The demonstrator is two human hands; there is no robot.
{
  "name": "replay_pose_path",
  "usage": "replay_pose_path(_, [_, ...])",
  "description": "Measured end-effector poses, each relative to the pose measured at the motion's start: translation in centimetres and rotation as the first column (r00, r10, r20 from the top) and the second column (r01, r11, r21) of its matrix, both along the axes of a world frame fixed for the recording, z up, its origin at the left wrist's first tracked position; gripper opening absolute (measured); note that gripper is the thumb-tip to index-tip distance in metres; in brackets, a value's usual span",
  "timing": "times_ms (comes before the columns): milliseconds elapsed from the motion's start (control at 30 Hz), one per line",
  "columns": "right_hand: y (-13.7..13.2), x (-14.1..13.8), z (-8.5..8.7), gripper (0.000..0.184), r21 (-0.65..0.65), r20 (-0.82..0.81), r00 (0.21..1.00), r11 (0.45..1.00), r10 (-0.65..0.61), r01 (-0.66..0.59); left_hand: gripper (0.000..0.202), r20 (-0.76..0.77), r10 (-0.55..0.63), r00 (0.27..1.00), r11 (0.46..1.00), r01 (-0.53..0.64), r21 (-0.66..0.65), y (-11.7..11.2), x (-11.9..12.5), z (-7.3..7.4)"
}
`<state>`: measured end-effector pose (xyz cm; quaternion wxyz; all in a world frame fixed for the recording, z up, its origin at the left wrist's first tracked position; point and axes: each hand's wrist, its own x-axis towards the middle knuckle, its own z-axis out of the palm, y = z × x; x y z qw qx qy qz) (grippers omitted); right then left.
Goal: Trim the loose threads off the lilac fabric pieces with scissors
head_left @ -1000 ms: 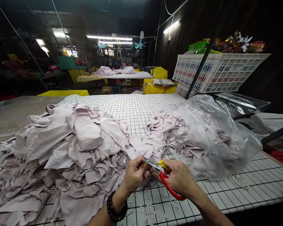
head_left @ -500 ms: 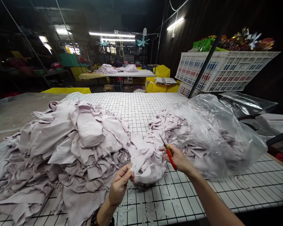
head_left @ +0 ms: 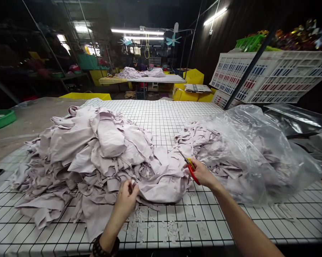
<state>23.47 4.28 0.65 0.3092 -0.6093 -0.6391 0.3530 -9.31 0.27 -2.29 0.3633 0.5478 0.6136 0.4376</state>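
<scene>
A pale lilac piece of cloth (head_left: 162, 187) lies at the middle of the table, between two heaps. My left hand (head_left: 127, 196) pinches its left end with thumb and fingers. Red-and-yellow scissors (head_left: 191, 170) sit in my right hand (head_left: 202, 174), their blades pointing up and to the left, away from me. The right hand's fingers are beside the cloth's right side; whether they touch it I cannot tell. To the left rises a large heap of the same pale garments (head_left: 96, 150). Small cut scraps (head_left: 171, 228) are strewn below the cloth.
On the right, a clear plastic bag (head_left: 257, 153) covers more pale pieces. The grid-patterned tabletop (head_left: 161, 112) runs back between the heaps. A white crate (head_left: 270, 76) stands at the back right, behind a dark post. A green basket (head_left: 1, 119) is at the far left.
My left hand has moved left, drawing the cloth's end with it and stretching the cloth out. The right hand stays near its place with the scissors. The view has turned slightly left.
</scene>
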Motion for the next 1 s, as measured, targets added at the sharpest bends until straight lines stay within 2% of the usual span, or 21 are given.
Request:
replay_pose_path(67, [-1.8,0.7,-0.5,0.013,-0.106,-0.004,0.997,0.992,0.076,-0.076,0.031,-0.309,0.076,0.948,0.992,-0.039,0.124,-0.3,0.7,0.6])
replay_pose_path(133, [-3.8,0.7,-1.5,0.011,-0.161,0.016,0.990,0.978,0.140,-0.135,0.039,-0.455,0.028,0.890,0.975,0.077,0.210,-1.0,2.5,1.0])
replay_pose_path(200, [-5.3,0.3,-2.7,0.012,-0.129,0.037,0.990,0.983,0.138,-0.132,0.044,-0.516,-0.182,0.837,0.928,0.320,0.191,-1.6,4.9,0.8])
replay_pose_path(267, [-6.0,-0.4,-3.9,0.015,-0.045,0.068,0.995,0.997,0.069,-0.066,0.045,-0.542,-0.371,0.754,0.851,0.509,0.125,-1.6,7.2,-0.1])
replay_pose_path(300, [-6.0,-0.7,-4.5,0.017,-0.005,0.085,0.996,1.000,0.027,-0.026,0.041,-0.550,-0.418,0.723,0.829,0.551,0.095,-1.4,8.0,-0.7])
replay_pose_path(367, [-5.6,-1.0,-5.3,0.021,0.047,0.113,0.993,0.998,-0.040,0.035,0.026,-0.544,-0.447,0.710,0.823,0.564,0.060,-0.4,9.0,-1.8])
replay_pose_path(433, [-5.0,-0.9,-5.7,0.023,0.062,0.117,0.991,0.996,-0.072,0.065,0.010,-0.483,-0.471,0.738,0.824,0.564,0.058,0.8,9.0,-2.1])
replay_pose_path(500, [-4.4,-0.5,-5.8,0.021,0.072,0.104,0.991,0.994,-0.086,0.079,0.014,-0.361,-0.519,0.775,0.814,0.577,0.067,2.0,8.4,-1.3])
replay_pose_path(600, [-4.1,0.5,-5.2,0.014,0.071,0.066,0.994,0.994,-0.084,0.080,0.023,-0.124,-0.559,0.820,0.818,0.570,0.078,3.7,7.2,2.1])
replay_pose_path(667, [-4.3,1.2,-4.3,0.012,0.045,-0.004,0.998,0.997,-0.069,0.069,0.026,0.103,-0.558,0.823,0.830,0.554,0.072,4.8,6.7,4.8])
replay_pose_path(733, [-4.8,1.9,-3.0,0.019,-0.008,-0.156,0.985,0.998,-0.069,0.069,0.025,0.351,-0.517,0.781,0.845,0.530,0.068,6.0,6.6,7.1])
replay_pose_path(800, [-5.6,2.7,-1.4,0.028,-0.061,-0.330,0.940,0.996,-0.086,0.069,0.026,0.511,-0.449,0.733,0.878,0.469,0.100,7.5,6.7,8.7])
replay_pose_path(900, [-7.2,3.5,0.8,0.031,-0.114,-0.454,0.886,0.993,-0.091,0.044,0.027,0.608,-0.388,0.693,0.918,0.348,0.189,10.4,6.9,9.2])
replay_pose_path(1000, [-8.5,3.9,1.9,0.031,-0.163,-0.489,0.867,0.986,-0.096,0.017,0.030,0.647,-0.323,0.691,0.946,0.248,0.208,14.0,6.9,8.4])
